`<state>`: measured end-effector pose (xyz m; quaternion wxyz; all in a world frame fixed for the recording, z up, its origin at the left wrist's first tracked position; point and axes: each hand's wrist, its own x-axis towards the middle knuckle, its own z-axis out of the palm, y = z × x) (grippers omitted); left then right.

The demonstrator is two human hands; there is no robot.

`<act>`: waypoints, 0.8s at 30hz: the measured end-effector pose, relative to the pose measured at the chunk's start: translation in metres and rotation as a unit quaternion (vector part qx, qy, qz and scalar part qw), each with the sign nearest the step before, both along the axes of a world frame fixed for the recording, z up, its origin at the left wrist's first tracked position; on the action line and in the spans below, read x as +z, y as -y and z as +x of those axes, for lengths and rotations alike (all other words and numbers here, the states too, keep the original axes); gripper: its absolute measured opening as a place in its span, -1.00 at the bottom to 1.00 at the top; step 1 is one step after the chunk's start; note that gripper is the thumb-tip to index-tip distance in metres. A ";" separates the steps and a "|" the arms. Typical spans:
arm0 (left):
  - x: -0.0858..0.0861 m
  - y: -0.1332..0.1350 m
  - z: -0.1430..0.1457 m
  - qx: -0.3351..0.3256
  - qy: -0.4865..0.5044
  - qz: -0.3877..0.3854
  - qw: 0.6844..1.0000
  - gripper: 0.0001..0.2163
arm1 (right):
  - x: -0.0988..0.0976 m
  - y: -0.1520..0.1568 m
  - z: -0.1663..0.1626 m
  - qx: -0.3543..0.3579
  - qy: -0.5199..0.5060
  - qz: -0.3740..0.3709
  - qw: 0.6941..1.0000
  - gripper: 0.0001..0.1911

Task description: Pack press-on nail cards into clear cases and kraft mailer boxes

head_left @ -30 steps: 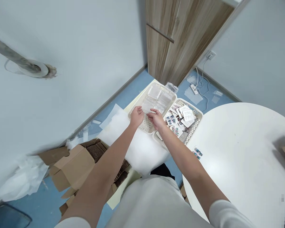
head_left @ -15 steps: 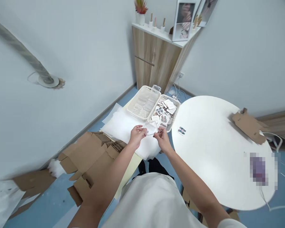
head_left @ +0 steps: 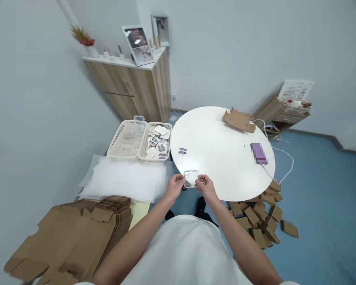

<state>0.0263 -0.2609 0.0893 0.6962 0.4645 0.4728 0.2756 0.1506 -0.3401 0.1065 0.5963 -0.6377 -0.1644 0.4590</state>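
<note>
Both of my hands hold one small clear plastic case at the near edge of the round white table. My left hand pinches its left side and my right hand pinches its right side. A small card of coloured nail tips lies on the table's left part. To the left stand two cream baskets: one with clear plastic cases, one with several nail cards.
White foam sheets and a stack of flat cardboard boxes lie at my left. Folded cardboard and a blurred purple item with a white cable are on the table. Cardboard scraps litter the blue floor. A wooden cabinet stands behind.
I lifted a clear case out of the basket and carried it in both hands over to the round table's near edge. My view swung to the right.
</note>
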 end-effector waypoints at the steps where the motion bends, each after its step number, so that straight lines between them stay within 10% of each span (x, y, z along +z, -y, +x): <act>1: 0.001 0.006 0.013 -0.005 -0.022 0.032 0.999 -0.71 | 0.000 0.007 0.010 -0.020 0.024 0.004 1.000 -0.68; 10: 0.009 0.055 0.127 -0.143 0.050 -0.011 0.988 -0.61 | 0.002 0.051 0.097 -0.039 0.273 0.002 0.961 -0.78; 24: -0.003 0.060 0.199 -0.104 0.071 -0.093 0.988 -0.54 | -0.016 0.082 0.196 0.116 0.469 0.049 0.874 -0.71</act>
